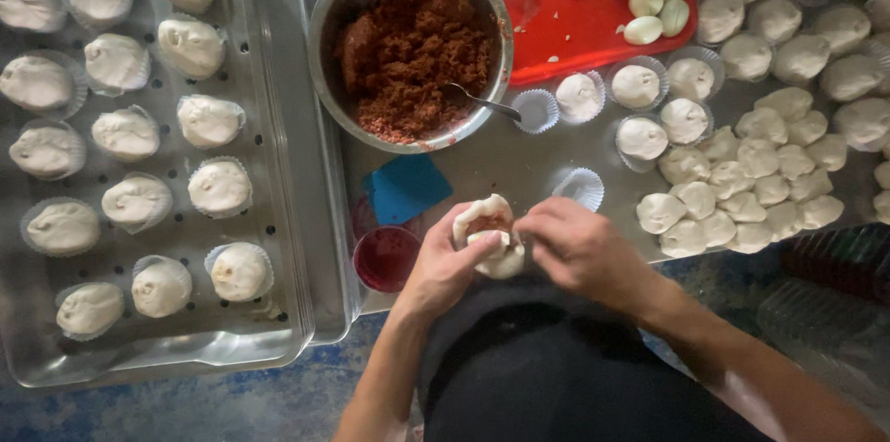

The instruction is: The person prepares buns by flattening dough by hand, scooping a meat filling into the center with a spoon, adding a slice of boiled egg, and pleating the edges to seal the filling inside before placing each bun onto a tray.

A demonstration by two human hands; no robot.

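My left hand cups a round of white dough with reddish-brown filling and a pale piece of egg showing inside. My right hand pinches the right edge of the same dough. Both hands are over the near edge of a metal table. Just beyond them stands a steel bowl of reddish-brown filling with a spoon resting in it.
A perforated metal tray on the left holds several filled buns in paper cups. A red tray with egg pieces sits at the back. Several dough balls cover the right. A blue scraper, a small red cup and empty paper cups lie near my hands.
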